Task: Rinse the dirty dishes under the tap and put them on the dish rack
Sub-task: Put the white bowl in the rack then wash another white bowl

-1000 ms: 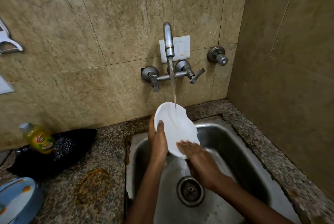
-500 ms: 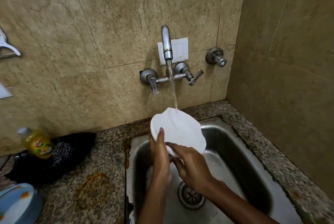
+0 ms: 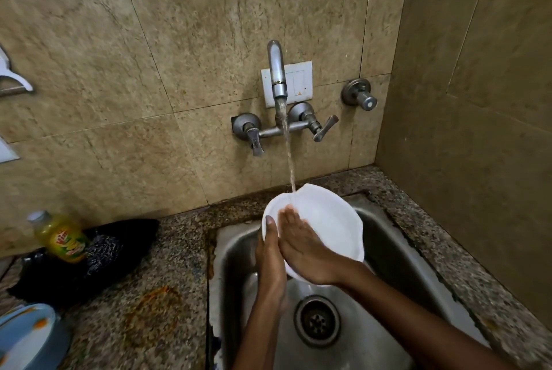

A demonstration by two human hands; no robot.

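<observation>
A white plate [image 3: 331,220] is held tilted over the steel sink [image 3: 385,247], its upper rim under the running stream from the wall tap [image 3: 277,76]. My left hand [image 3: 270,253] grips the plate's left edge, thumb on the rim. My right hand [image 3: 304,247] lies flat on the plate's face, fingers reaching toward the upper left rim. The plate's lower part is hidden behind both hands. No dish rack is in view.
A yellow dish-soap bottle [image 3: 61,236] stands against a black bag [image 3: 98,253] on the granite counter [image 3: 155,310] left of the sink. A blue and white plate [image 3: 24,336] sits at the bottom left corner. The sink drain [image 3: 316,320] lies below my hands. The side wall stands close on the right.
My right hand has slid from the plate's lower edge up across its face. The plate has tilted a little and stays under the stream.
</observation>
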